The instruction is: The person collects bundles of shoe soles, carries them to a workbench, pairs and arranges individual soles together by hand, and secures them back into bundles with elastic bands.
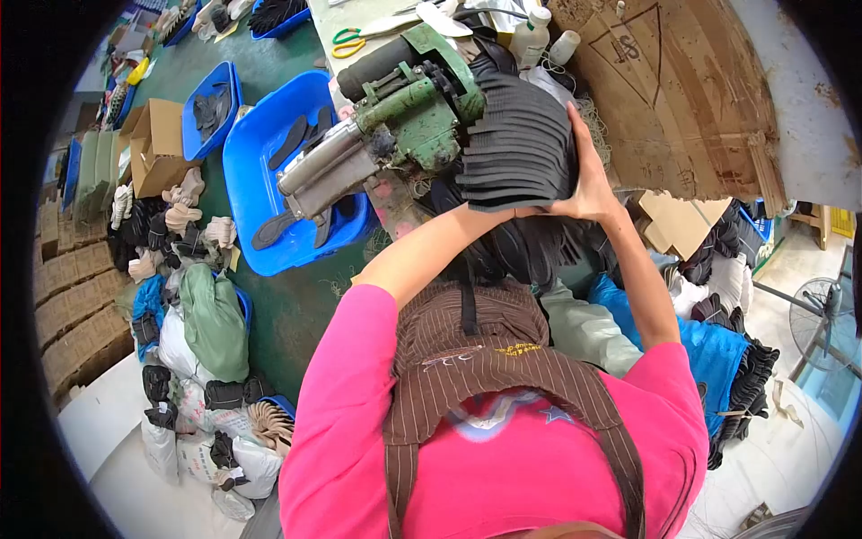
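Observation:
A thick stack of black fabric pieces (519, 144), its many layered edges facing left, is held up between my two hands in front of the machine. My right hand (588, 184) is closed along its right side and lower corner, fingers reaching up the edge. My left hand (521, 212) comes in under the bottom edge and is mostly hidden by the stack. Just left of the stack stands a green sewing machine (417, 112) with a long metal arm. More black pieces (530, 251) hang below my hands, above my lap.
A blue tub (238, 166) holding dark insoles stands left of the machine, with a smaller blue tub (232, 76) behind. Scissors (348, 41) and white bottles (532, 36) lie beyond. Cardboard (682, 99) leans at right. Bagged bundles (214, 323) crowd the left; a fan (815, 310) stands right.

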`<state>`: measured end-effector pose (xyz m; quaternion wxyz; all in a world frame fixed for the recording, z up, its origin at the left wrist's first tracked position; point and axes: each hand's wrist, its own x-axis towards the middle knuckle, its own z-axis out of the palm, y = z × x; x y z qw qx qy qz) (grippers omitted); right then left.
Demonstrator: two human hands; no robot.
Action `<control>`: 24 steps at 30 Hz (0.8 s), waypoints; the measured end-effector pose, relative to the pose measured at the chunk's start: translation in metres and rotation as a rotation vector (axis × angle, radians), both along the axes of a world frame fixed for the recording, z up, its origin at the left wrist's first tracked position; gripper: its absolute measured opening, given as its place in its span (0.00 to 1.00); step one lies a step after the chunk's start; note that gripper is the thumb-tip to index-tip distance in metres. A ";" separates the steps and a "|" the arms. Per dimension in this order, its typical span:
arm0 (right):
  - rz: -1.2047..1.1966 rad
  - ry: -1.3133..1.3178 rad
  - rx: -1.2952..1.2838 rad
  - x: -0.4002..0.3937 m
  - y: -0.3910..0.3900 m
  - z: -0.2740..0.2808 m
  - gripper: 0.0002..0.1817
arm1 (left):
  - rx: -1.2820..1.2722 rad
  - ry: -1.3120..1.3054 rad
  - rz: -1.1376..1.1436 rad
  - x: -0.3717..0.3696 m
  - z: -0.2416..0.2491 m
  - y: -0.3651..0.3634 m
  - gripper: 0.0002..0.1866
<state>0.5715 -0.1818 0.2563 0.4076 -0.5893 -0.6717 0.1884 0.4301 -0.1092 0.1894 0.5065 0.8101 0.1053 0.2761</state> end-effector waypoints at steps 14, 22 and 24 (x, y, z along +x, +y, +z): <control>-0.791 0.357 0.533 0.053 -0.031 0.090 0.53 | 0.773 0.609 0.124 0.058 -0.058 0.017 0.14; -0.916 0.043 0.190 0.006 -0.062 0.056 0.73 | 0.369 0.183 0.280 0.040 0.001 -0.001 0.14; -0.928 -0.047 0.176 -0.012 -0.058 0.059 0.74 | -0.208 -0.082 0.470 0.013 0.056 -0.030 0.22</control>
